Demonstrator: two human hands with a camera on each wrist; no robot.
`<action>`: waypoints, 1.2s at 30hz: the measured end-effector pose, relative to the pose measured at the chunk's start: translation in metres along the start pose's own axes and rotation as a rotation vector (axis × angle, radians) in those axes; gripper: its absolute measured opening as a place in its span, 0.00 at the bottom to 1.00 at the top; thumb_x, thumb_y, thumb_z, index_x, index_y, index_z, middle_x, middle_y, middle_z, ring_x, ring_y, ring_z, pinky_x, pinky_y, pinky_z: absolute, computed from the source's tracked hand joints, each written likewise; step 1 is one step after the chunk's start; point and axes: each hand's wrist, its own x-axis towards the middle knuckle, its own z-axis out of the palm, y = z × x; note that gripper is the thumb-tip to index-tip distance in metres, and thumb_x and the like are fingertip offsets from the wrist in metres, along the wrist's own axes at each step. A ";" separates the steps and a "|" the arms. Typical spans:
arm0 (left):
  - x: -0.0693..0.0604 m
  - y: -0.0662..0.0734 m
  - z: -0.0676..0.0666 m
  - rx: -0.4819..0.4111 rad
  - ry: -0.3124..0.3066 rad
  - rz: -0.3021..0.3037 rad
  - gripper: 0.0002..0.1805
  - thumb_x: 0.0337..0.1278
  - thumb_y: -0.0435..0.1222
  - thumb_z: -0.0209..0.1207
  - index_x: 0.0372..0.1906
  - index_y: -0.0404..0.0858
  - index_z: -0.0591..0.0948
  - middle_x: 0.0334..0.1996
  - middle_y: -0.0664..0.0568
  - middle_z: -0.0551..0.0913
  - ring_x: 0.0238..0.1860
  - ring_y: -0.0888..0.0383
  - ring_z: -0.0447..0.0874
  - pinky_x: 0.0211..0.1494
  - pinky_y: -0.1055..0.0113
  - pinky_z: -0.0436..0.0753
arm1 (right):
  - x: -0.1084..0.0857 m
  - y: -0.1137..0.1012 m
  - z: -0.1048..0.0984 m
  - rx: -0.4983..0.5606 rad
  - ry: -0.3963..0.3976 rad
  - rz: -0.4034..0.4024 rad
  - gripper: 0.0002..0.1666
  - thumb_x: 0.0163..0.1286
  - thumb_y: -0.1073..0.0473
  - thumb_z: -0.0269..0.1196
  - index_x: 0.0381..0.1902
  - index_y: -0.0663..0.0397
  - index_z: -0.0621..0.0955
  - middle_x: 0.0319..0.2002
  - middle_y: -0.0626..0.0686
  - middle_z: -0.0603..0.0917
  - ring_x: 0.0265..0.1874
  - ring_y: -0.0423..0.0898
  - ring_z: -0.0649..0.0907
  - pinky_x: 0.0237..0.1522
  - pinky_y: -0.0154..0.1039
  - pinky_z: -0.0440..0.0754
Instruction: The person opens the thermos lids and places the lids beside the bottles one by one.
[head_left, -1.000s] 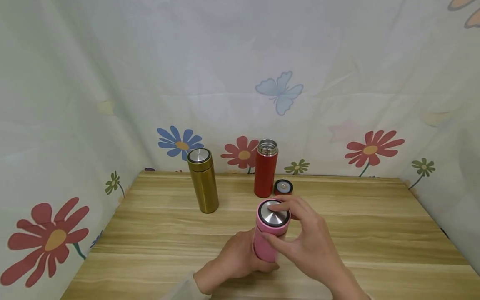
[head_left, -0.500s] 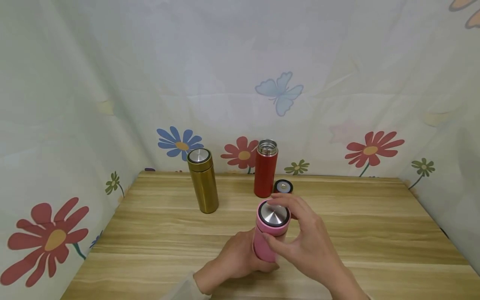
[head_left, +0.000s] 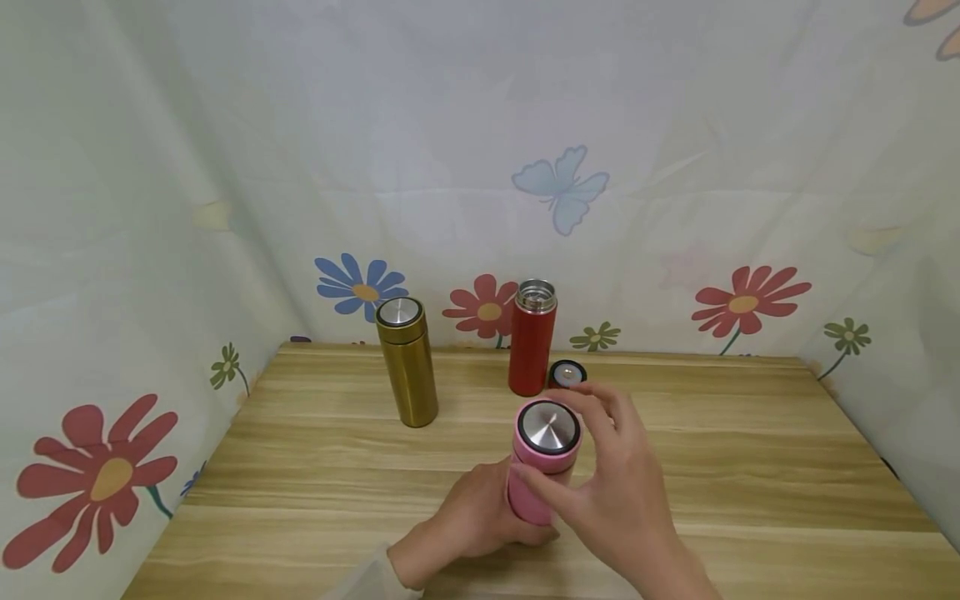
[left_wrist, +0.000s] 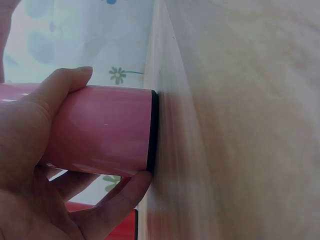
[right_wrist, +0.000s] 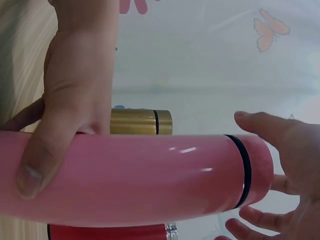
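A pink thermos bottle [head_left: 531,500] stands upright near the middle front, capped by a pink lid [head_left: 550,427] with a silver disc top. My left hand [head_left: 478,512] grips its lower body, thumb and fingers curled round it. In the left wrist view the black-edged base of the pink bottle [left_wrist: 107,130] meets the wood surface. My right hand [head_left: 618,492] is spread beside the lid. From the right wrist, the right thumb and fingers [right_wrist: 267,127] appear loosely bent, with a gap between thumb and lid; whether a fingertip touches the lid I cannot tell.
Behind stands a red thermos bottle [head_left: 531,350], its steel mouth uncovered. A red-and-black lid [head_left: 567,372] lies upside down to its right. To the left is a gold thermos bottle [head_left: 410,375] with its lid on. Flowered cloth [head_left: 675,208] walls in the wooden table [head_left: 315,475].
My right fingers have drawn back off the pink lid's top and loosened, and the hand has turned slightly. The left hand and pink bottle have stayed in place.
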 end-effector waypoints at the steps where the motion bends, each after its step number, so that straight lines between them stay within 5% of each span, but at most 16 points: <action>1: 0.000 0.000 0.000 0.006 0.004 -0.002 0.37 0.40 0.61 0.77 0.56 0.51 0.78 0.40 0.65 0.85 0.37 0.70 0.80 0.41 0.69 0.79 | -0.001 -0.002 0.001 -0.028 0.017 -0.002 0.46 0.42 0.43 0.87 0.60 0.39 0.81 0.57 0.49 0.76 0.55 0.44 0.78 0.48 0.49 0.84; 13: 0.002 -0.002 0.002 0.078 0.014 -0.004 0.39 0.41 0.62 0.76 0.57 0.47 0.78 0.41 0.60 0.87 0.37 0.69 0.80 0.42 0.69 0.79 | -0.008 -0.009 0.016 -0.259 0.092 0.031 0.45 0.39 0.37 0.86 0.55 0.40 0.80 0.50 0.53 0.75 0.41 0.47 0.78 0.33 0.41 0.79; 36: 0.003 -0.002 0.003 0.102 0.014 -0.018 0.39 0.39 0.64 0.75 0.54 0.47 0.79 0.38 0.62 0.85 0.35 0.69 0.79 0.39 0.69 0.78 | -0.008 -0.007 0.020 -0.141 0.151 -0.009 0.38 0.39 0.46 0.88 0.47 0.46 0.81 0.47 0.53 0.76 0.41 0.45 0.79 0.36 0.43 0.79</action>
